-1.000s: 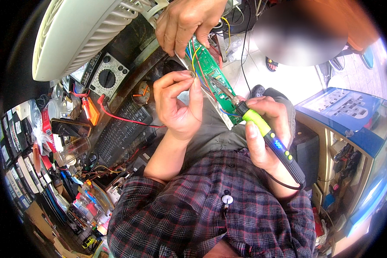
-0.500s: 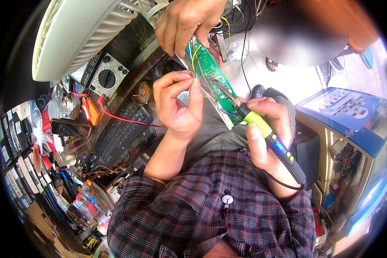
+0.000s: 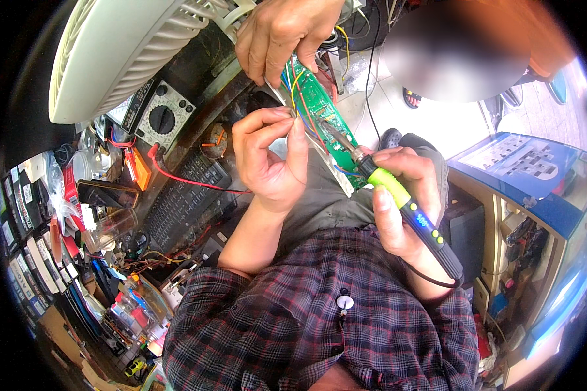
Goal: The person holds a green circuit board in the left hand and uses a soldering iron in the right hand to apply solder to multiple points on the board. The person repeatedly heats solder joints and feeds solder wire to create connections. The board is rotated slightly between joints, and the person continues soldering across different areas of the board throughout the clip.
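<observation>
A soldering iron point(image 3: 411, 212) with a lime-green grip and a lit display is held in my right hand point(image 3: 411, 186). Its metal tip points onto a green circuit board point(image 3: 332, 124) in a white frame; whether it touches cannot be told. My left hand point(image 3: 272, 153) is closed in a pinch at the board's left edge, on a thin wire point(image 3: 295, 98), seemingly the yellow one. Several coloured wires run along the board. Another person's hand point(image 3: 284, 36) grips the board's far end from above.
A white fan point(image 3: 117, 58) stands at the upper left. Below it lie an analog multimeter point(image 3: 163, 117), a black keyboard point(image 3: 186, 186) and a red test lead point(image 3: 189, 181). Boxes and small parts crowd the left side. At the right stands a blue-topped display case point(image 3: 522, 169), and someone sits beyond it.
The soldering iron and my right hand have shifted very slightly to the left. My left hand, the board and the other person's hand look unmoved.
</observation>
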A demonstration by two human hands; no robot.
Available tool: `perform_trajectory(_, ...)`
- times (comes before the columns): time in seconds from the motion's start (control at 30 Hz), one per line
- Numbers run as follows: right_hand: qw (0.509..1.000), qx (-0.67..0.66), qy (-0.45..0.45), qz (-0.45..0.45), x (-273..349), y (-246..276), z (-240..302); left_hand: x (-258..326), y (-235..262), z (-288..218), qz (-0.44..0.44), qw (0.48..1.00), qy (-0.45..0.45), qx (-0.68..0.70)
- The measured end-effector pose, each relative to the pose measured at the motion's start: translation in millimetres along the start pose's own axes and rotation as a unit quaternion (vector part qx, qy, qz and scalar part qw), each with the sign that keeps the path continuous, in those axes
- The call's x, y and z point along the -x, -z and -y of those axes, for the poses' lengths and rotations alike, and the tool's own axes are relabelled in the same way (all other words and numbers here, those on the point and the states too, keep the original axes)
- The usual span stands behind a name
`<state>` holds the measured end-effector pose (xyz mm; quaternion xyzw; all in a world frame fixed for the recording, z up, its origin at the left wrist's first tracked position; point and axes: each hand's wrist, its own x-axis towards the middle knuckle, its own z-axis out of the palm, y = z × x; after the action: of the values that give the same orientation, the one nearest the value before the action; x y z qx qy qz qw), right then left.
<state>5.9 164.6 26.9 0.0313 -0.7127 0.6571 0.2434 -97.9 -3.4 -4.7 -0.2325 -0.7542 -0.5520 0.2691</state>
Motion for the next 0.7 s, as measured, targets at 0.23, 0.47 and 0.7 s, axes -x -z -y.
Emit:
perform_trajectory(0.23, 1.000, 0.026, -0.003, 0.012, -2.8, 2.9, 5.8, 0.3, -0.5, 0.3, -0.003, 1.000, -0.001, 0.008)
perform_trajectory(0.47, 1.000, 0.021, 0.001, 0.008, -2.5, 1.1, 3.6, -0.4, -0.1, 0.3, -0.001, 1.000, -0.003, 0.005)
perform_trajectory(0.7, 1.000, 0.026, 0.000, 0.009, -2.8, 1.8, 4.4, -0.4, -1.1, -0.1, -0.004, 1.000, -0.002, 0.008)
